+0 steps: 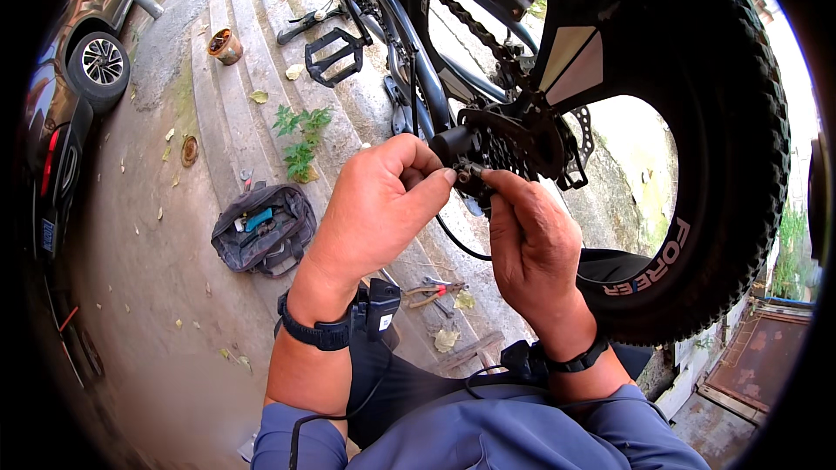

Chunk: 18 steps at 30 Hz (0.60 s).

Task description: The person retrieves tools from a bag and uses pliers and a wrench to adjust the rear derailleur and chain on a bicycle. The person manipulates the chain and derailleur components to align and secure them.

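i see the fat black rear wheel [697,122] upside down, a tool bag [261,228] on concrete steps [235,61]. my left hand [379,204] and right hand [531,244] both pinch the small derailleur part [466,176] beside the cassette [522,144].

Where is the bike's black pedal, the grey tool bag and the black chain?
black flat pedal [333,57], head view, middle of its platform
grey fabric tool bag [264,228], head view, its open top
black bicycle chain [461,19], head view, mid-run links

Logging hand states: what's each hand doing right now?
Left hand: fingers pinched on the derailleur.
Right hand: fingers pinched on the same derailleur.
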Available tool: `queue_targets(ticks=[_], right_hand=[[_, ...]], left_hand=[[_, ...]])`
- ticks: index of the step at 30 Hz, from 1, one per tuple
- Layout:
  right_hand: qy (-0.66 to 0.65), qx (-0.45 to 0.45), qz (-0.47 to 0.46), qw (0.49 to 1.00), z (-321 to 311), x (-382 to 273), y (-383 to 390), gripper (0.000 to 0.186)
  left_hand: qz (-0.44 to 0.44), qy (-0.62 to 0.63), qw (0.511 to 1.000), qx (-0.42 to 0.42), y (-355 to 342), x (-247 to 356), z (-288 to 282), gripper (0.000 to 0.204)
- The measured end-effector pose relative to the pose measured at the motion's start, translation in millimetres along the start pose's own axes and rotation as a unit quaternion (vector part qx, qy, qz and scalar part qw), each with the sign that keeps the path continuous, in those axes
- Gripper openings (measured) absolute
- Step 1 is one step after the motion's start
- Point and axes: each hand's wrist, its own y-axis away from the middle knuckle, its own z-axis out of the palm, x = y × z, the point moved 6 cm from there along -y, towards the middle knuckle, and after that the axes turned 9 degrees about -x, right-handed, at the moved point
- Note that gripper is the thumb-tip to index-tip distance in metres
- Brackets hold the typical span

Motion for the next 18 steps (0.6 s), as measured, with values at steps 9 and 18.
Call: queue_targets(ticks=[9, 18], right_hand=[[0.031, -0.016, 0.027, 0.999, -0.5, -2.3, -5.9, 0.024], [0.015, -0.009, 0.025, 1.000, 3.8, 0.4, -7.2, 0.021]], left_hand=[[0.012, 0.004, 1.000, 0.017, 0.3, 3.0, 1.9, 0.008], [0.104, -0.041, 0.993, 0.040, 6.1, 9.9, 5.8, 0.013]])
